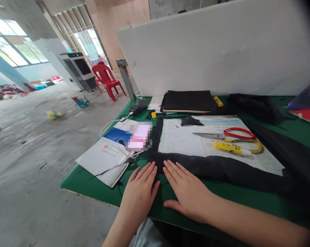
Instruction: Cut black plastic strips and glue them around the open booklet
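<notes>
My left hand point(141, 188) lies flat, its fingertips at the lower left corner of a black fabric strip point(196, 164). Beside it, my right hand point(184, 192) rests with straight fingers on the strip's near edge, thumb apart. Neither hand holds anything. Black strips run along the left and near sides of printed paper sheets point(180, 140). On the sheets lie scissors point(221, 134) with one red and one yellow handle, a yellow glue stick point(232, 148) and a small black scrap point(192, 121).
Left on the green table point(93, 181) are a white booklet point(103, 154), a phone point(139, 136) and a charger point(137, 107) with cable. A black-covered book point(188, 100) lies behind, before a white board point(216, 51). A red chair point(107, 77) stands beyond.
</notes>
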`<control>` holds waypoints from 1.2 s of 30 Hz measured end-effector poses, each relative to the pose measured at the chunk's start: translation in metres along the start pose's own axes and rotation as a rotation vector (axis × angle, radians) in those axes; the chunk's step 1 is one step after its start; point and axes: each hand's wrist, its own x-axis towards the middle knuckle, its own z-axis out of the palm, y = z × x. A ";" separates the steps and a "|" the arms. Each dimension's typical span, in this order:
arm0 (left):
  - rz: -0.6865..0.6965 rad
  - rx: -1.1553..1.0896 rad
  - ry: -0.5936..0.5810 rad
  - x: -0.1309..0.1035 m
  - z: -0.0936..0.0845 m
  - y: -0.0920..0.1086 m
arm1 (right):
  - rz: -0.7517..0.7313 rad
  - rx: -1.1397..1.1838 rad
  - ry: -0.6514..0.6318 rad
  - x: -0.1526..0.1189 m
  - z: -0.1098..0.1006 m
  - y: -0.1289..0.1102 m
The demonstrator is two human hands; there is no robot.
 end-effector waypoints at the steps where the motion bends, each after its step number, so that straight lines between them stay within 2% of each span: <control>1: 0.001 -0.002 0.005 0.000 0.000 0.000 | 0.009 0.000 -0.001 -0.002 0.000 0.000; 10: -0.036 -0.068 0.046 0.003 -0.002 -0.001 | 0.030 -0.006 0.060 -0.029 0.000 0.007; 19: -0.088 -0.119 0.109 0.014 0.001 -0.002 | 0.034 -0.153 0.148 -0.056 -0.009 0.018; 22: -0.040 -0.099 0.118 0.011 0.002 -0.004 | 0.033 -0.215 0.169 -0.069 -0.017 0.023; 25: 0.010 -0.093 0.123 0.006 0.004 -0.007 | 0.028 -0.189 0.162 -0.076 -0.034 0.030; 27: 0.028 -0.095 0.129 0.004 0.006 -0.008 | 0.066 -0.103 0.137 -0.078 -0.048 0.043; 29: 0.033 -0.103 0.129 0.002 0.008 -0.009 | 0.185 -0.052 0.170 -0.078 -0.060 0.066; 32: 0.040 -0.125 0.120 0.002 0.010 -0.010 | 0.315 -0.240 0.314 -0.081 -0.069 0.115; 36: 0.049 -0.132 0.116 0.003 0.009 -0.013 | 0.342 -0.424 0.250 -0.087 -0.063 0.168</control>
